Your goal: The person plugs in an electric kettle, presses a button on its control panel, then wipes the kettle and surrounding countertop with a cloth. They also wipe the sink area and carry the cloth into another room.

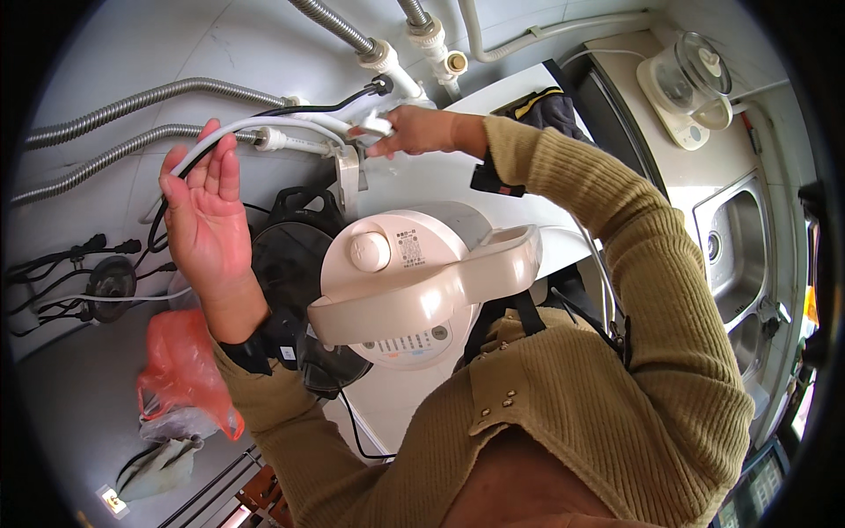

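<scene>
My left hand [210, 221] is raised palm up at the left, fingers extended. A white cable [264, 122] and a black cable [310, 110] run across its fingers and through the crook of the thumb. My right hand [422, 130] reaches towards the wall pipes and pinches a small white plastic piece [375, 127]; its exact kind is unclear. Near those fingers stands an upright white bracket [347, 175]. The black cable ends in a black plug [381, 84] by the pipes. Below both hands is a cream kitchen appliance [429, 300] with a broad handle, a knob and a printed panel.
Braided metal hoses [198, 84] and white pipes [399, 72] line the wall. A black lidded appliance [290, 254] stands beside the cream one. Left are tangled plugs [92, 244] and a red plastic bag [181, 363]. Right are a glass kettle [693, 72] and a steel sink [736, 257].
</scene>
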A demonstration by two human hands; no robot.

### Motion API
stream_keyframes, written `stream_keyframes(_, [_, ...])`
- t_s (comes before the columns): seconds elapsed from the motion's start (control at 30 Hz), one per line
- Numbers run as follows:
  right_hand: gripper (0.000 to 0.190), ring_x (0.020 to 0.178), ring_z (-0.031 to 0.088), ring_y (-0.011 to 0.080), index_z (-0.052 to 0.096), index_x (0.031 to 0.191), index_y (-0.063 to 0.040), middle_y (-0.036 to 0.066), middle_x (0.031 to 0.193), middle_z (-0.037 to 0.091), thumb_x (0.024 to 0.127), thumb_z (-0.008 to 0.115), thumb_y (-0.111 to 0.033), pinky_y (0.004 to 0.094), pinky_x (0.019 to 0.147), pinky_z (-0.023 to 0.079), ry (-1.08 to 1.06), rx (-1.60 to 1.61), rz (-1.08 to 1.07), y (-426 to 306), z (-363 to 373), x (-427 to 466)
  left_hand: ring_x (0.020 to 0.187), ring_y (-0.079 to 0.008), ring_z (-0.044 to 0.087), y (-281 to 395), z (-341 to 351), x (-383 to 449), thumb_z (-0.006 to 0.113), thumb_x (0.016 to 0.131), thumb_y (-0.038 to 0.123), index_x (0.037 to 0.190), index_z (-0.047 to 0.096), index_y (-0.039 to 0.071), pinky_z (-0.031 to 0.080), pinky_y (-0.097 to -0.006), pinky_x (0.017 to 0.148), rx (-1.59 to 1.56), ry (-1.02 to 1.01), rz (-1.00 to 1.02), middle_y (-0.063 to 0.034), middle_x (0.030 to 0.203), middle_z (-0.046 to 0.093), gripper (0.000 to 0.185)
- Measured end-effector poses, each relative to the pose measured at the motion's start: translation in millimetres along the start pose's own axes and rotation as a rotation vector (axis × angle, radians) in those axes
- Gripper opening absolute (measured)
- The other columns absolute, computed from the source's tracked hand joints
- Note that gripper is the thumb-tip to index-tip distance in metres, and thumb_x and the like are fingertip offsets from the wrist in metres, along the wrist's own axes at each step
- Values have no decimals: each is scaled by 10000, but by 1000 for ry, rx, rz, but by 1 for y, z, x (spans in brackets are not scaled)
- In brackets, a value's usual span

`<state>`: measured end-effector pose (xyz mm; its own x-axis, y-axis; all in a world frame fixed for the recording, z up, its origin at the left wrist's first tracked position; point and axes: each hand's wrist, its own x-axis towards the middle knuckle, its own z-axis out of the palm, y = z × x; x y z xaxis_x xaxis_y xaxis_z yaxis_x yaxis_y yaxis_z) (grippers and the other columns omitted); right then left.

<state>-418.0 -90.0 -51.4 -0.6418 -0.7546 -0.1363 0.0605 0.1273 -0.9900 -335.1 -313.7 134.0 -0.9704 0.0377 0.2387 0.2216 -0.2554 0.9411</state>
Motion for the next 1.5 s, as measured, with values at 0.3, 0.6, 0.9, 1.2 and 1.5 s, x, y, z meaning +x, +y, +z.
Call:
stream_keyframes(0.3, [384,806,621,219,684,1039,-107,96,878,674,808,698,-413,324,792,471,179,-105,-235,6,15,26,1172,-330,522,7,-5,1,444,978,328,1253,431,54,428,-377,1022,-226,-164,27,-318,1357,374,388])
stream_keyframes(0.6, [157,797,600,216,641,1010,-52,92,876,633,892,594,-145,307,783,477,345,-354,-444,4,-12,4,1182,-330,516,23,-24,-6,454,978,289,1235,483,49,440,-379,1020,-344,-110,61,-284,1374,381,353])
stream_keyframes(0.9, [336,706,592,263,654,951,-36,138,801,628,891,614,-364,343,693,488,432,-496,-289,8,-71,-46,1159,-318,532,-21,-48,-49,463,976,290,1290,437,44,442,-410,980,-501,-30,-246,-229,1258,526,400])
stream_keyframes(1.2, [245,623,468,72,624,1045,-69,-20,718,547,918,603,-278,228,585,419,512,-324,-218,29,-77,-71,905,-240,638,-60,-51,-61,393,995,338,1280,444,64,514,-333,789,-316,47,-444,-164,1051,636,399])
stream_keyframes(1.5, [287,603,533,87,647,968,-31,23,712,614,909,613,-310,250,601,444,668,-262,27,24,-66,-68,930,-221,605,-100,-47,-47,403,972,437,1261,442,0,487,-328,832,-223,-108,-490,-176,1080,600,525])
